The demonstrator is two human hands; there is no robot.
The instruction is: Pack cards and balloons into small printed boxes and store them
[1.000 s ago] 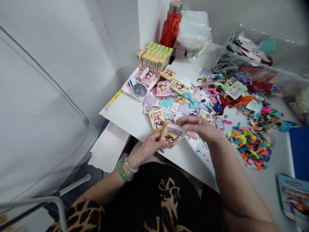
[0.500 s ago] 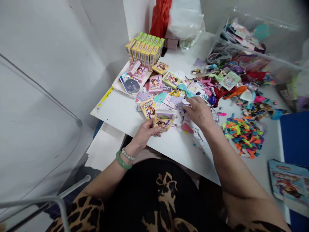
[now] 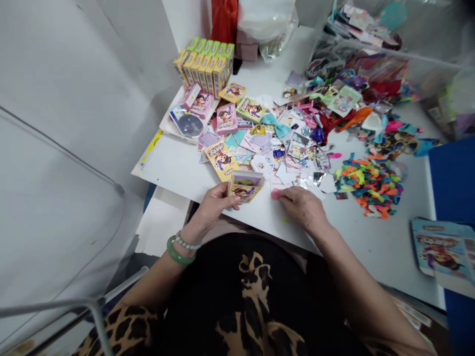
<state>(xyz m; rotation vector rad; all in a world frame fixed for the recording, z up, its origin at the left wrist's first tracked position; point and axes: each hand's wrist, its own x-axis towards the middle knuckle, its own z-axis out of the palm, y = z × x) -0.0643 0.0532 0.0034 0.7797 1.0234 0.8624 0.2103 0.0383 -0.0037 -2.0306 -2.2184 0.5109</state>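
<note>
My left hand (image 3: 217,202) is closed around a small yellow cardboard box (image 3: 244,192), tilted with its open top facing up. Something purple and greenish shows inside the box. My right hand (image 3: 302,207) is just to the right, its fingers pinched on a small flat pink piece (image 3: 275,194) low over the table. Behind the held box lies a yellow printed box (image 3: 221,160), and beside it a white oval item (image 3: 261,166). Loose cards and stickers (image 3: 260,141) spread out beyond, with a teal bow (image 3: 275,124) among them.
Upright yellow and green boxes (image 3: 206,69) stand in rows at the back left. Colourful balloons (image 3: 371,185) lie heaped on the right, below a clear bin (image 3: 419,59) of stickers. A flattened blue box (image 3: 443,247) sits at the right edge of the white table (image 3: 168,163).
My right hand has come back from the card pile toward my body and now pinches the pink piece. My left hand keeps the yellow box almost in place. The view has shifted slightly.
</note>
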